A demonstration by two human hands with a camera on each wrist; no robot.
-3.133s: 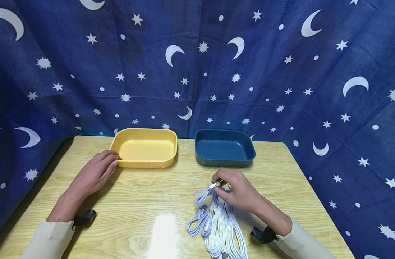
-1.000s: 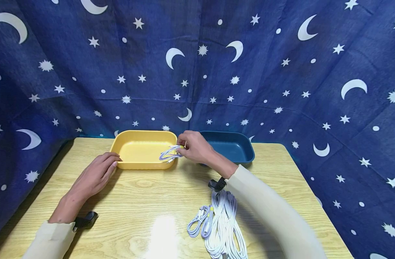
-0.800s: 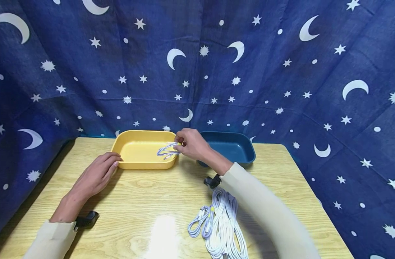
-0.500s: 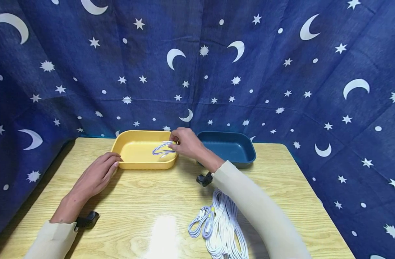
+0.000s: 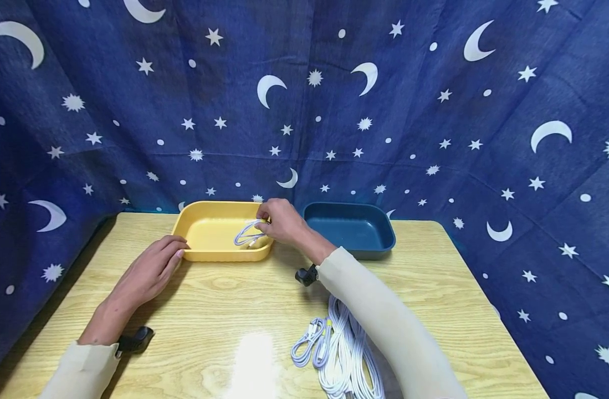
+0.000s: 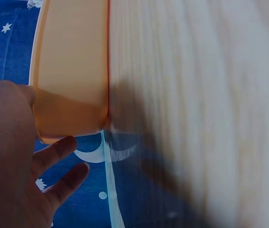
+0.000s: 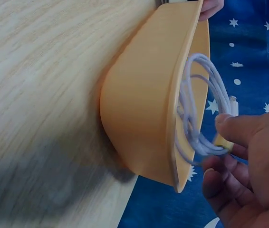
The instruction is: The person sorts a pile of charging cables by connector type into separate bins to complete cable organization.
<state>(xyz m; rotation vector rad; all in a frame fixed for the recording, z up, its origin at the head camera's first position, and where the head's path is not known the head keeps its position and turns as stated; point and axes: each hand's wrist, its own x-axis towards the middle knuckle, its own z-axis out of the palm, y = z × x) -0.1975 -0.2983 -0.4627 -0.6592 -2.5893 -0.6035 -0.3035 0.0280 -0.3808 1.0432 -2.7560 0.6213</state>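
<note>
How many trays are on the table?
2: a yellow tray at the back left, touched by the left hand, and a blue tray beside it to the right.

Head view. The right hand (image 5: 280, 220) pinches a small coiled white cable (image 5: 247, 233) over the right end of the yellow tray (image 5: 204, 254). The left hand (image 5: 149, 270) rests flat on the tabletop (image 5: 224, 310), fingertips touching the tray's left corner. A dark blue tray (image 5: 354, 252) stands just right of the yellow one. A bundle of white cables (image 5: 334, 354) lies near the front edge.
</note>
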